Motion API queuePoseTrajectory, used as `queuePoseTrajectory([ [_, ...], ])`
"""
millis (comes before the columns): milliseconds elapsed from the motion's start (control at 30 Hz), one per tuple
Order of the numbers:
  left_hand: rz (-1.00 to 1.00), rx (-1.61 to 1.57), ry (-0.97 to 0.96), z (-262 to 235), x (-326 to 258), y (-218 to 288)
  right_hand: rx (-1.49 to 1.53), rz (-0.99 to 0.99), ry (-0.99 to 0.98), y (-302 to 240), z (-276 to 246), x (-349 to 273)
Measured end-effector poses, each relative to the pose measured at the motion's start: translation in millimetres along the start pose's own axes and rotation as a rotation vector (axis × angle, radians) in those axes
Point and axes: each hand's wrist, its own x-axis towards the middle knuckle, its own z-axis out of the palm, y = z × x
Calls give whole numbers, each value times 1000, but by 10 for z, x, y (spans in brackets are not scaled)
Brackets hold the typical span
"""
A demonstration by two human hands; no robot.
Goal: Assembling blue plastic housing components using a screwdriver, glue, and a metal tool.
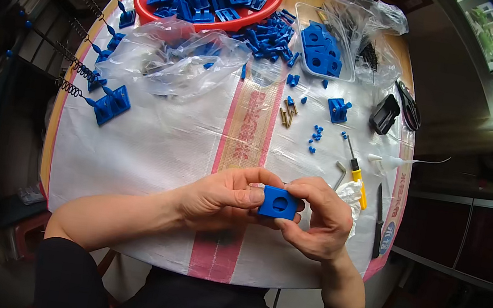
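1. The left hand (219,197) and the right hand (316,216) both pinch one small blue plastic block (278,203), held just above the near edge of the counter (161,143), in front of the person's body. The left thumb presses on the block's left end; the right fingers curl over its right end and top.
2. The block's face with a round hole is turned up toward the camera. Keeping that face in view seems wise, since the hole is the feature to line up; whether anything sits inside it cannot be told.
3. Each grip is pressed together on the block, not spread. A firm but light pinch should do, as the piece looks rigid and small enough to slip sideways out of the fingertips.
4. Just right of the hands lie a crumpled white cloth (350,196), a yellow-handled screwdriver (356,171) and a bent hex key (340,174), all within easy reach.
5. Farther out, small blue pegs (316,135) and brass screws (287,117) lie loose on the white woven sheet; careless elbows could scatter them.
6. At the far edge stand a red bowl (153,14) of blue parts, a clear tray (305,12) and clear bags (172,57); springs with blue clips (110,105) line the left.
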Motion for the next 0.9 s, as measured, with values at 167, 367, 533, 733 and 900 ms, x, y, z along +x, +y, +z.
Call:
queuePoseTrajectory([
  [167,-8,-23,-26,-25,-30,14,-3,-23,13,7,56,20],
  [367,-1,-21,-10,-18,-25,7,9,6,1,-4,40,21],
  [533,19,18,26,-9,-12,-1,8,8,8,-11,18,29],
  [733,91,170,84,25,-44,27,-111,-60,31,-15,-12,41],
  [900,118,367,104,97,-51,99,-200,-108,44,-33,-27,49],
])
